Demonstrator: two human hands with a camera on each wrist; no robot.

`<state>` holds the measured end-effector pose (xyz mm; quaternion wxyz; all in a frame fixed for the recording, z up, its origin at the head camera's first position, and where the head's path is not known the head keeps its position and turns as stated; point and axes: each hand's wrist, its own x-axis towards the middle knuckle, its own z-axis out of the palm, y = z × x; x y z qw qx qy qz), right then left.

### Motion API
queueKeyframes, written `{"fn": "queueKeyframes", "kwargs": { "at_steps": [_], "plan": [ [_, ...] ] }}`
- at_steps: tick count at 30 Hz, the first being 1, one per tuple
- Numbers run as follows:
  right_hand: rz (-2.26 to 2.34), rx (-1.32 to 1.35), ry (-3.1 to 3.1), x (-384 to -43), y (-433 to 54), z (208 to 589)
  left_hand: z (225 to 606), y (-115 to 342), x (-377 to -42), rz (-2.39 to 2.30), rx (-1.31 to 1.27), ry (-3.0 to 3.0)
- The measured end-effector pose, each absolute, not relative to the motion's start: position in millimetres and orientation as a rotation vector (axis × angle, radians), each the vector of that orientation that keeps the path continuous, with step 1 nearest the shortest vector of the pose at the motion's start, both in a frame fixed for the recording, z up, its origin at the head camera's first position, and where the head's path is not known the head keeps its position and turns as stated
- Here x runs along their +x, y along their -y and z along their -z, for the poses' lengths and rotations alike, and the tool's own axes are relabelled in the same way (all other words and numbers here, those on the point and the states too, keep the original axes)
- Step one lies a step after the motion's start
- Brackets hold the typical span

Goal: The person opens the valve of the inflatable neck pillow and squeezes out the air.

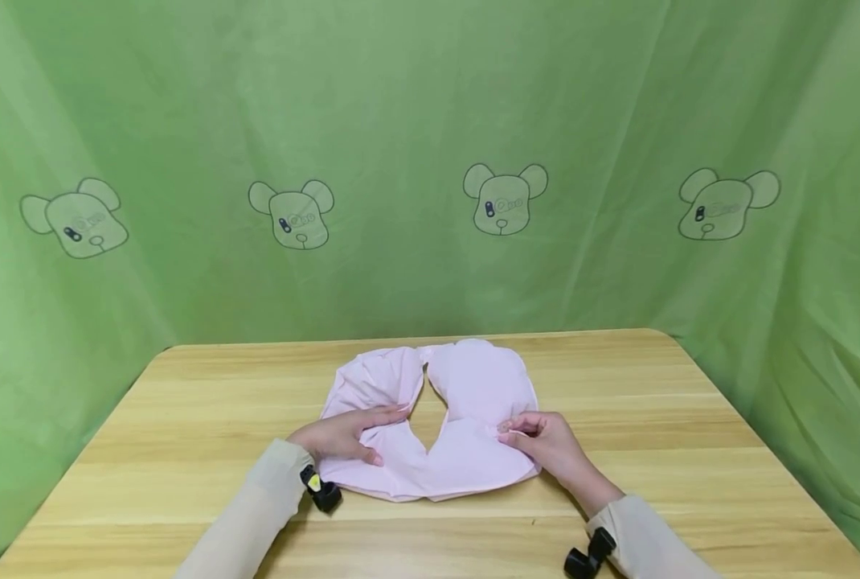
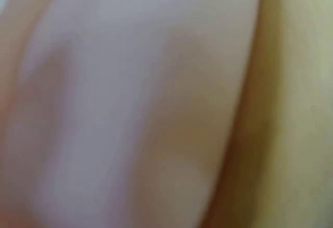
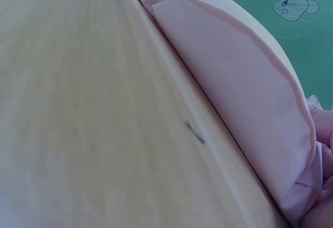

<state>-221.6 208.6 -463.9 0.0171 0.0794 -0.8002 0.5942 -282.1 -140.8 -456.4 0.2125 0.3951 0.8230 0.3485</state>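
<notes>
The fingers of the right hand pinched a small fold of a pale pink, puffy ring of smooth fabric with a pointed oval opening. The left hand was not gripping: its fingers lay extended across the ring's other side, tips near the opening, thumb spread toward the near edge. That flat hand probably steadied the fabric while the pinch controlled one spot — a light hold that seemed suited to thin, slippery cloth.

The ring spread between and beneath both sets of fingers; beyond them its two lobes came together at a narrow join. Under it lay the pale, wood-grained table, also visible through the opening between the hands. Behind the fingers, beige fabric sleeves bore black wrist devices. Farthest out, past the table, hung a green cloth curtain printed with bear heads.

What exactly sat in the pinch — hem, tab or plain fold — could not be told. The left wrist view was mostly blur, the right one cut off the pinching fingers at its edge, and the ring's underside was hidden.
</notes>
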Motion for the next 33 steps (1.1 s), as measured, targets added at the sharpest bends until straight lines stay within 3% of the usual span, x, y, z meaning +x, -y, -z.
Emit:
{"fn": "queueKeyframes", "kwargs": {
  "at_steps": [20, 26, 33],
  "plan": [
    [-1.840, 0.196, 2.490, -223.0, -207.9, 466.4, 419.5, 147.0, -269.7, -0.994, 1.143, -2.471],
    [-1.858, 0.195, 2.490, -222.4, -208.3, 466.0, 404.5, 122.2, -262.8, -1.047, 1.225, -2.439],
    [-1.867, 0.186, 2.496, -222.2, -207.7, 464.4, 413.4, 76.6, -258.4, -1.095, 1.175, -2.441]
  ]
}}
